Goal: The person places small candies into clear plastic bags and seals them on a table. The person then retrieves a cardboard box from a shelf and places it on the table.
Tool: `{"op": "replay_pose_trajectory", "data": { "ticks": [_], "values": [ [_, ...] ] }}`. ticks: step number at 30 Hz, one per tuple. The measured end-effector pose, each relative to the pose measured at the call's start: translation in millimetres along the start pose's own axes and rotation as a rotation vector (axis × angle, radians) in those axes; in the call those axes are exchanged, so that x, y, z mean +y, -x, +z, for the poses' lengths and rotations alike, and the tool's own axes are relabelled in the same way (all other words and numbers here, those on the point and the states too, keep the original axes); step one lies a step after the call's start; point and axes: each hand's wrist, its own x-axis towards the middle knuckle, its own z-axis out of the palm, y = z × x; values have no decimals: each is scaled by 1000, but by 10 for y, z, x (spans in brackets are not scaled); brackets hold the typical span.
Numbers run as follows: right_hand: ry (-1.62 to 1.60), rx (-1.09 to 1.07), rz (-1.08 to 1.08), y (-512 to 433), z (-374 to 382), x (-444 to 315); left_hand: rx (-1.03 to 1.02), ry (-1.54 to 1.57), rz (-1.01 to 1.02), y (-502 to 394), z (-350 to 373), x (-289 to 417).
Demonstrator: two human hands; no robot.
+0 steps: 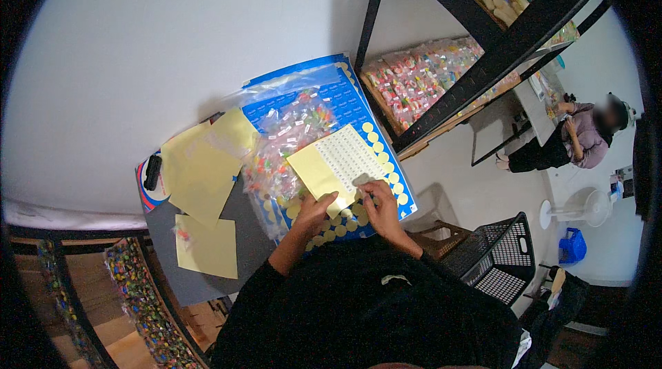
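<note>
My left hand [316,214] grips the lower edge of a yellow-backed sheet of small white labels [354,157], thumb on top. The label rows cover its right part; a strip at the left is bare yellow. My right hand [382,209] is at the sheet's lower right edge, its fingers bent with the thumb and forefinger close together. Whether a label is between those fingertips is too small to tell. Just beyond the sheet lies a heap of small clear plastic packets [289,136] with colourful contents and white labels. They rest on a blue printed sheet [403,183] with yellow circles.
Yellow papers [201,172] and a black object [152,172] lie left on the grey table [248,229]. A black-framed rack [439,121] with packets stands right. Beyond a black plastic crate [501,260] are a white fan [589,208] and a seated person [579,136].
</note>
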Motion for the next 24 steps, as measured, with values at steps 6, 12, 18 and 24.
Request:
{"op": "replay_pose_trajectory", "data": {
  "ticks": [6,12,18,24],
  "values": [
    [48,28,4,-75,68,-64,4,-48,33,21,6,40],
    [83,36,58,-98,71,-24,-23,-120,51,106,128,143],
    [104,-35,77,-128,26,118,-52,-202,108,76,147,90],
    [-7,-23,186,-166,5,22,-4,-239,-14,125,208,141]
  ]
}}
